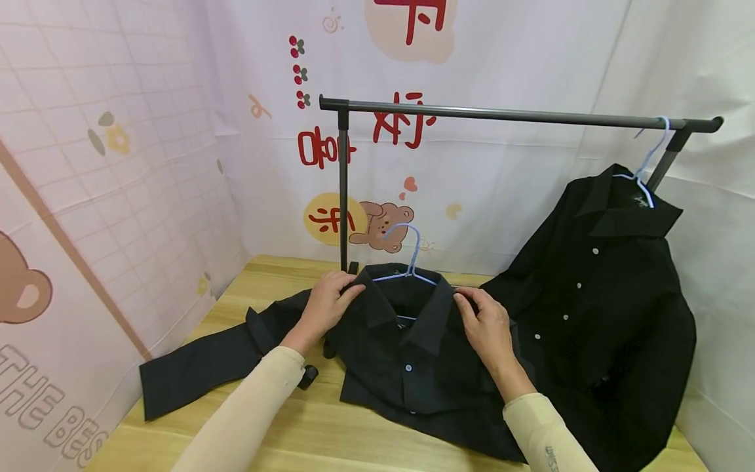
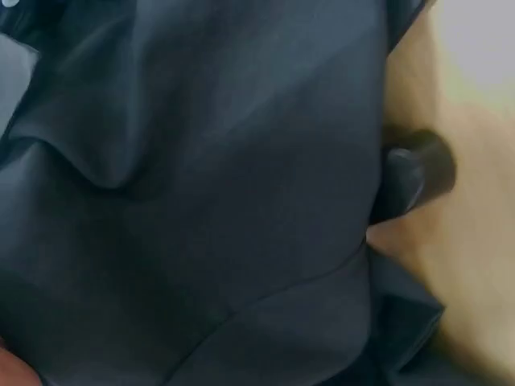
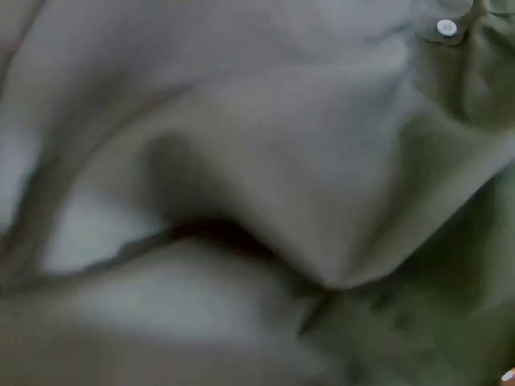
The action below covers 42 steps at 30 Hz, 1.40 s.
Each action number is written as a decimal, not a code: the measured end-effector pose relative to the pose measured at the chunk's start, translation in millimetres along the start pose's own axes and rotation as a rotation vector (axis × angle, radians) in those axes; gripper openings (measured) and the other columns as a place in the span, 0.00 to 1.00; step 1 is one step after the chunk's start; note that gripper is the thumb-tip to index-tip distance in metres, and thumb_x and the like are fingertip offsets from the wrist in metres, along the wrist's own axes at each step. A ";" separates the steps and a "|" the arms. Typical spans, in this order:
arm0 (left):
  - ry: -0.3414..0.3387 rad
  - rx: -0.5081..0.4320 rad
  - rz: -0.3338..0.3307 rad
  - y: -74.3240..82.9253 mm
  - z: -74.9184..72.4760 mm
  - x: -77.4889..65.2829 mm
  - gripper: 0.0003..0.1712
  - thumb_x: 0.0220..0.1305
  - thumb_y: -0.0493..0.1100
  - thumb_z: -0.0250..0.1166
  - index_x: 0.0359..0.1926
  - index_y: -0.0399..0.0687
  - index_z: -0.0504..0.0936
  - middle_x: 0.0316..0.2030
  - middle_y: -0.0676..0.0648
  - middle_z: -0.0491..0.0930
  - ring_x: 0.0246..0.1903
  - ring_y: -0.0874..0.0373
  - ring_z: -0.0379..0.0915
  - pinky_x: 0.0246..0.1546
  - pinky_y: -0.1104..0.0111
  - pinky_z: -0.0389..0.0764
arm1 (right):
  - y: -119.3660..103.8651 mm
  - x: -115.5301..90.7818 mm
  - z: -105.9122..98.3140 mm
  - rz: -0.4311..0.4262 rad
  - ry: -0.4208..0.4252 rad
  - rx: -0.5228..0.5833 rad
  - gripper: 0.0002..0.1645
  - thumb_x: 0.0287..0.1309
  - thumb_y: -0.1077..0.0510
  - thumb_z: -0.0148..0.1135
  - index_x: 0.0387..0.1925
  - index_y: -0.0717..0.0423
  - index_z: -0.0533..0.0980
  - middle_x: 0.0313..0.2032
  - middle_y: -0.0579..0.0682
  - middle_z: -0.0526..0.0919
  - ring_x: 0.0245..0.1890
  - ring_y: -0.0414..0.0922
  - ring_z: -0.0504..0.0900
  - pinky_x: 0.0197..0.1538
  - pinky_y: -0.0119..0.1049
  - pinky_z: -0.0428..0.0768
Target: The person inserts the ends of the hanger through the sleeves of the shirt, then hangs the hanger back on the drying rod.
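Observation:
A black button-up shirt [image 1: 436, 380] lies bunched on the wooden table, its collar toward the back. Inside the collar sits a light blue hanger [image 1: 415, 262], its hook standing up. My left hand [image 1: 324, 307] pinches the shirt's shoulder left of the collar between thumb and fingers. On the other side, my right hand [image 1: 488, 324] pinches the right shoulder the same way. One sleeve [image 1: 203, 364] stretches out to the left over the table. Dark shirt cloth [image 2: 241, 177] fills most of the left wrist view; the right wrist view shows folded cloth [image 3: 265, 161] and a white button [image 3: 447, 28].
A black garment rack [image 1: 501, 113] stands behind the shirt. At its right end another black shirt [image 1: 596, 314] hangs on a blue hanger [image 1: 645, 172]. A black rack foot [image 1: 308, 377] sticks out near my left forearm. Printed cloth [image 1: 501, 196] forms the backdrop above the wooden table [image 1: 307, 432].

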<state>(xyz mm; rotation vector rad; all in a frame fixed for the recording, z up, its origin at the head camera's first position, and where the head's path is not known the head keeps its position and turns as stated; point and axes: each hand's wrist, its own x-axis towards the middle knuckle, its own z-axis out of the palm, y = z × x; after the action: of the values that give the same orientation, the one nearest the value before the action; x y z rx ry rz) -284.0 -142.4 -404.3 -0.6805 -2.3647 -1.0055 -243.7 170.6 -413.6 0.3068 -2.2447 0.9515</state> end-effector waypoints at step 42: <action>0.352 -0.163 -0.479 -40.7 -60.7 9.4 0.25 0.71 0.60 0.60 0.39 0.40 0.82 0.29 0.44 0.73 0.31 0.53 0.67 0.31 0.66 0.66 | 59.6 -24.6 -53.7 0.376 -0.330 -0.087 0.13 0.67 0.60 0.59 0.49 0.59 0.82 0.39 0.54 0.87 0.38 0.49 0.80 0.39 0.42 0.73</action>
<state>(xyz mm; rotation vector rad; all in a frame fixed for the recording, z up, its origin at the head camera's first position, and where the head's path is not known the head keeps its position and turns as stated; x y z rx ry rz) -301.8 -210.4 -382.4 0.0301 -2.1831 -1.3976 -225.6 249.6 -435.3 -0.0035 -2.7013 1.0487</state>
